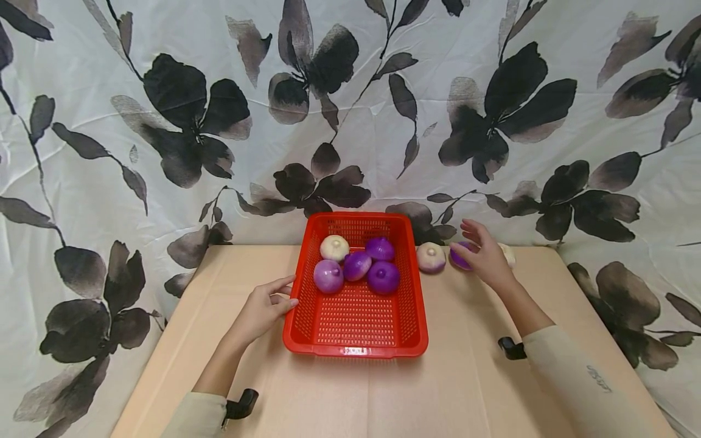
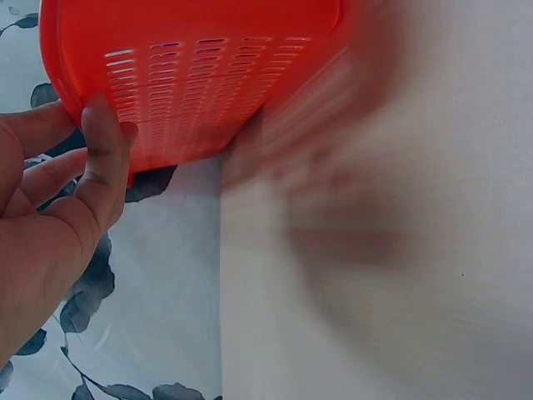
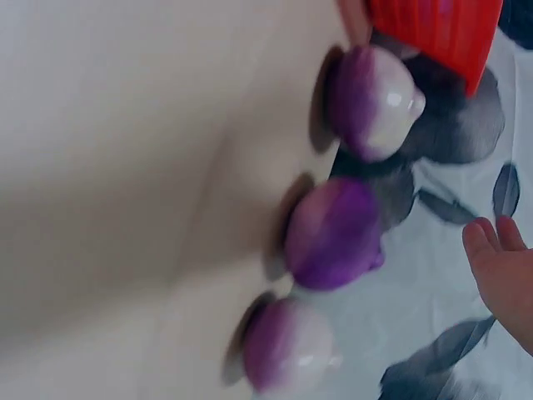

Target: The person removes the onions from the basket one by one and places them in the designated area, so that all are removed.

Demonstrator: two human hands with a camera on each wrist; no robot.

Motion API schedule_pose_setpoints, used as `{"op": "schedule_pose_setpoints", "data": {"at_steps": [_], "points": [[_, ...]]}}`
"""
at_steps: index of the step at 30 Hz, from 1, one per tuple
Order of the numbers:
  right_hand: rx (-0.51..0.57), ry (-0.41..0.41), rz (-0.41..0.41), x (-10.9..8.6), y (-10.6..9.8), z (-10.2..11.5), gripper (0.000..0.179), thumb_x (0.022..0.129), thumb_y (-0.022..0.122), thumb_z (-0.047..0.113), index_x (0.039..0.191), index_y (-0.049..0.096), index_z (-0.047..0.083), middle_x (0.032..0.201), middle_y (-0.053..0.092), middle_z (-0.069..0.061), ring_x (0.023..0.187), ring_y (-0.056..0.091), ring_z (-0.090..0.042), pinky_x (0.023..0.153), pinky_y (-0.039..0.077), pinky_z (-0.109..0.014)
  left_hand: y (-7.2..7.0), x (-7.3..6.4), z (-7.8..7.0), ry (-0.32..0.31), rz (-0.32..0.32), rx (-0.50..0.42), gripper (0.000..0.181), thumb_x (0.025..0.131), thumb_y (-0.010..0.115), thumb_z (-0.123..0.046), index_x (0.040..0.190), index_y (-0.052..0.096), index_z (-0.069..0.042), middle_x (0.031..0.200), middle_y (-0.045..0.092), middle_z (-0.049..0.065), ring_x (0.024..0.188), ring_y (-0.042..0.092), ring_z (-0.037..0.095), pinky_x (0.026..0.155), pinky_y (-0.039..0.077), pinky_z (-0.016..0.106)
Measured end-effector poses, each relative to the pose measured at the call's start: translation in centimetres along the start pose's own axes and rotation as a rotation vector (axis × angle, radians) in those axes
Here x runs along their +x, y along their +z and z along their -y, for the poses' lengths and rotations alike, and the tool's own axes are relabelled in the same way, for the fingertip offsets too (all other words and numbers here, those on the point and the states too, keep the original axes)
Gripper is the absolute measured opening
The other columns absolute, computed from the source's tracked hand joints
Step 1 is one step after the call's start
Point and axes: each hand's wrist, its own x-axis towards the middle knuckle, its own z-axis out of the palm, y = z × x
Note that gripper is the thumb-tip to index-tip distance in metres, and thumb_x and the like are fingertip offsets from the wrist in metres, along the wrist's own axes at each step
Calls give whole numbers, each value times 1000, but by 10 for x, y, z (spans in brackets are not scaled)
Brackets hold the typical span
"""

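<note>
In the head view my left hand [image 1: 266, 307] grips the left rim of a red plastic basket [image 1: 356, 331]. The left wrist view shows thumb and fingers pinching that rim [image 2: 67, 75]. One whitish onion [image 1: 334, 248] and several purple onions [image 1: 383, 277] lie in the basket's far half. On the right, my right hand [image 1: 484, 252] hovers with loosely spread fingers over a purple onion [image 1: 459, 255], partly hiding it. The right wrist view has the hand [image 3: 508, 275] apart from that purple onion [image 3: 333, 235], with nothing in its grasp.
A white-and-purple onion [image 1: 431, 258] sits just right of the basket. Another pale onion [image 1: 508, 254] shows behind the right hand. All stand along the far edge of the pale wooden table [image 1: 339, 395], with a floral cloth [image 1: 383, 140] hanging behind.
</note>
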Motion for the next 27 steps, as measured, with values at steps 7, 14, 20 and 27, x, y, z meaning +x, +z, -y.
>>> {"op": "schedule_pose_setpoints", "data": {"at_steps": [7, 14, 20, 27], "points": [[43, -82, 78, 7, 28, 17, 68, 96, 72, 10, 154, 38, -1, 154, 47, -25, 143, 44, -44, 120, 33, -61, 1, 1, 2, -3, 3, -10, 60, 94, 70, 3, 150, 47, 6, 119, 65, 29, 89, 73, 33, 68, 63, 27], [87, -104, 227, 18, 50, 38, 67, 95, 74, 10, 152, 40, 1, 154, 46, -24, 144, 45, -41, 121, 33, -59, 0, 0, 0, -5, -1, -13, 61, 95, 70, 1, 151, 47, 5, 120, 65, 28, 90, 74, 34, 69, 64, 27], [-19, -108, 285, 26, 70, 50, 68, 92, 80, 20, 150, 47, 12, 152, 52, -19, 138, 52, -41, 114, 43, -60, 0, 0, 1, 2, 7, -14, 62, 95, 70, 1, 151, 46, 6, 121, 64, 29, 92, 73, 37, 70, 64, 28], [-166, -84, 394, 37, 93, 63, 72, 90, 82, 27, 150, 46, 11, 147, 57, -19, 136, 56, -38, 108, 50, -57, 0, 1, 0, -8, 1, -15, 61, 95, 71, 0, 151, 47, 5, 120, 65, 28, 93, 73, 38, 70, 64, 28]]}}
